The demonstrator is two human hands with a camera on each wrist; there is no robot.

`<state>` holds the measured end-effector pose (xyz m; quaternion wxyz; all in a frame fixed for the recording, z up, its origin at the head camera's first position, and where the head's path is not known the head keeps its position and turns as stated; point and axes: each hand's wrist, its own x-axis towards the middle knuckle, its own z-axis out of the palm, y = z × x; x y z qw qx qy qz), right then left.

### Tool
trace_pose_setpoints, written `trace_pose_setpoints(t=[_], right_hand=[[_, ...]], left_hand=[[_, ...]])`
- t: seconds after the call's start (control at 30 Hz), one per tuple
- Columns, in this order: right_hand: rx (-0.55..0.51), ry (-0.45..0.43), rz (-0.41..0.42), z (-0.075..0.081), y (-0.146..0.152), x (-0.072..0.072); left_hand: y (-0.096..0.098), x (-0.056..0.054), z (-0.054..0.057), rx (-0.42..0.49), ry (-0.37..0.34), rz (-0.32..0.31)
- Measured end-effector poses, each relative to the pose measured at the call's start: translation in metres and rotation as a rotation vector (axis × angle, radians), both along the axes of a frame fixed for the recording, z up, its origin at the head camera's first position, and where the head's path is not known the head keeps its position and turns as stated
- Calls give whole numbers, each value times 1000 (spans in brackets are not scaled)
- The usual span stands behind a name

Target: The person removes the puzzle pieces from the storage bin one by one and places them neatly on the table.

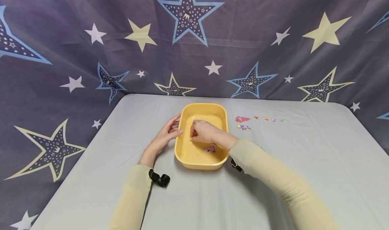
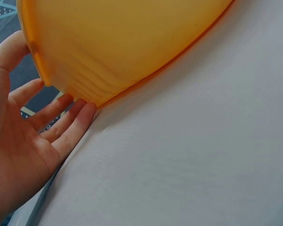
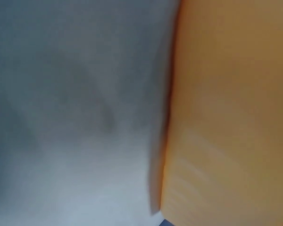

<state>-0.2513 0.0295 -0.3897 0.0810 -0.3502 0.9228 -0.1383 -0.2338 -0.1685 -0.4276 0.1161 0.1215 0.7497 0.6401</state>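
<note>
A yellow plastic tub (image 1: 200,159) stands on the pale cloth-covered table. My left hand (image 1: 166,133) holds its left side, thumb at the rim and fingers against the outer wall, as the left wrist view also shows at the hand (image 2: 33,122). Inside the tub is my right hand (image 1: 205,131), its fingers curled and pointing down toward the bottom; whether they pinch anything is too small to tell. A dark purple-brown flat cutout (image 1: 209,149) lies on the tub's floor below the right wrist. The right wrist view shows only tub wall (image 3: 226,117) and cloth.
Right of the tub lie a red cutout (image 1: 242,119), a purple-and-white cutout (image 1: 244,127) and several small colourful pieces (image 1: 265,119) in a row. A star-patterned curtain (image 1: 231,51) hangs behind the table (image 1: 319,149) and along its left side.
</note>
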Motion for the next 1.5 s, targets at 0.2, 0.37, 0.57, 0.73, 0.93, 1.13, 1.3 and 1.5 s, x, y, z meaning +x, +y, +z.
trace_pose_setpoints(t=[0.2, 0.37, 0.57, 0.73, 0.93, 1.13, 1.3, 1.5], right_hand=[[-37, -4, -17, 6, 4, 1], [-86, -39, -4, 9, 9, 0], [-132, -28, 20, 13, 17, 2], [-132, 13, 29, 16, 25, 4], [-183, 39, 42, 21, 35, 4], [-227, 69, 72, 26, 44, 5], [-249, 111, 87, 28, 54, 5], [-272, 134, 58, 30, 68, 3]], left_hand=[[2, 5, 8, 2, -15, -12], [5, 11, 19, 7, -14, -21], [2, 4, 7, 13, -21, 0], [1, -1, -1, 12, -8, 10], [1, -1, -2, 6, 3, 15], [1, -1, -1, 6, 1, 14], [1, -2, -1, -4, -17, 13], [4, 6, 13, -10, -20, 4]])
